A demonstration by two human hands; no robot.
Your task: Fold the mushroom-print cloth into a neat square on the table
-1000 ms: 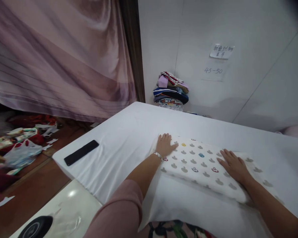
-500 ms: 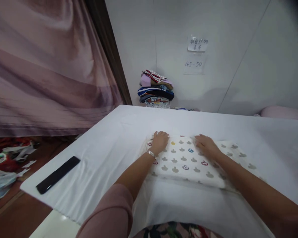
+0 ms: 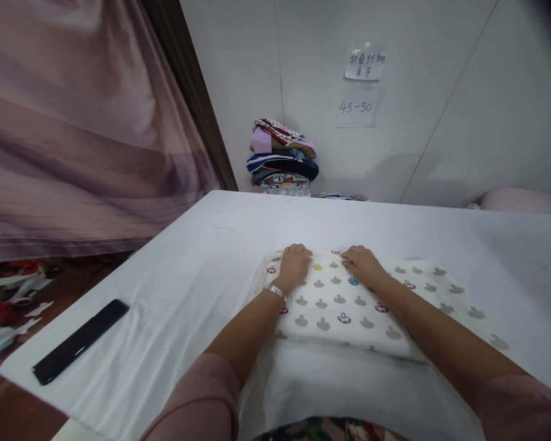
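A folded white cloth (image 3: 330, 306) printed with grey, red, blue, yellow and purple mushroom-like shapes lies on the white-covered table. A single layer reaches out from under the folded part on the right. At the cloth's far edge, my left hand (image 3: 295, 264) has its fingers curled over and gripping the fabric; a silver bracelet is on that wrist. My right hand (image 3: 362, 264) is a short way to the right on the same edge, with thumb and fingers pinched on the cloth. The fingertips of both hands are partly hidden.
A black phone-like slab (image 3: 80, 340) lies on the table (image 3: 179, 263) at the left. Behind it, a stack of folded fabrics (image 3: 282, 156) stands by the wall with paper signs (image 3: 358, 110). A pink curtain (image 3: 87, 122) hangs left, above bags and scraps (image 3: 9, 306) on the floor.
My right hand has moved left along the far edge, closer to my left hand. My left hand's fingers have drawn together. The camera view has shifted slightly.
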